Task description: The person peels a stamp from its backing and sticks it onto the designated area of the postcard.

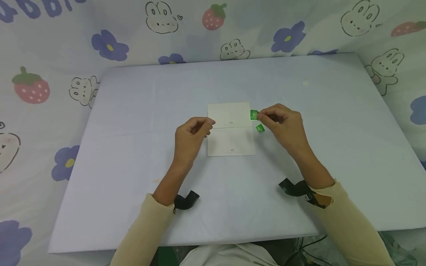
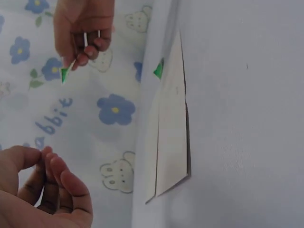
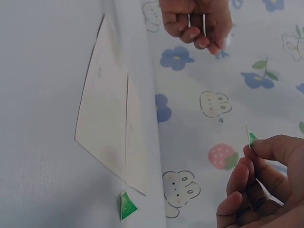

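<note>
Lit softly and evenly, with faint shadows on the white tablecloth (image 1: 349, 129) just below the right hand (image 1: 283, 123). Dimmer, greyer and slightly soft in both wrist views.

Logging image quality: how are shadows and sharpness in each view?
Head: soft shadows on the table below the right hand; print on the white paper is too small to read. Left wrist: soft detail, paper strongly foreshortened. Right wrist: slightly hazy, with a faint shadow near the loose green sticker.

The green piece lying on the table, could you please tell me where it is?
In the head view, the green piece lies on the table just right of the card, left of the right hand.
</note>
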Demonstrator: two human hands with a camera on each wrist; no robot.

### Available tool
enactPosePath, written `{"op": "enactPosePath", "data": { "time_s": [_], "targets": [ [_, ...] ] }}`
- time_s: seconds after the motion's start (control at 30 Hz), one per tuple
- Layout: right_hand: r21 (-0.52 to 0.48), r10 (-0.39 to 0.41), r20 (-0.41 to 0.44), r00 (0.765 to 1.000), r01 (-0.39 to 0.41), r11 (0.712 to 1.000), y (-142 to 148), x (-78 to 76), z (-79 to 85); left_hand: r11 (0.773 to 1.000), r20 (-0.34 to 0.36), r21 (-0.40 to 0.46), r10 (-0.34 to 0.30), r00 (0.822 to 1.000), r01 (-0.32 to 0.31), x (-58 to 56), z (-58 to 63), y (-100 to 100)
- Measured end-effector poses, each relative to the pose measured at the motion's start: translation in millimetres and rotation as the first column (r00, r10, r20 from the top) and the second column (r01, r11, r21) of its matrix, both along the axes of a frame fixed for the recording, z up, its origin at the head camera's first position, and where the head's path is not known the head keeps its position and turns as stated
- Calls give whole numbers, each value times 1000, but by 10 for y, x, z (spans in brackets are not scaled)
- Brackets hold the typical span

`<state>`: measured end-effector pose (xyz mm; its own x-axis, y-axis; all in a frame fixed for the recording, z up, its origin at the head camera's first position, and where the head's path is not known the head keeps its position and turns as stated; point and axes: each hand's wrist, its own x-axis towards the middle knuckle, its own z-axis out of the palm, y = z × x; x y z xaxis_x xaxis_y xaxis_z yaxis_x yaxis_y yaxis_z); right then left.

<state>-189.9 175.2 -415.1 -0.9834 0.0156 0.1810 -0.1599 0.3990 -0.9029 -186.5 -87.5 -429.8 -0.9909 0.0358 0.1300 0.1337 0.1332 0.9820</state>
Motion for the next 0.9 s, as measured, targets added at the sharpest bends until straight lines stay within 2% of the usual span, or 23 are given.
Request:
{"op": "enactPosePath", "data": {
  "time_s": [0.43, 0.73, 0.9],
  "targets": [
    [35, -27, -4, 1000, 27, 999, 60, -134, -121, 999, -19, -16, 40, 999, -40, -107, -148, -63],
    [50, -40, 17, 999, 39, 998, 80, -165, -138, 994, -54, -91, 53, 997, -58, -164, -193, -77],
    [63, -35, -7, 999, 35, 997, 91, -212, -132, 988, -80, -142, 54, 995, -65, -246, -204, -86]
  ]
}}
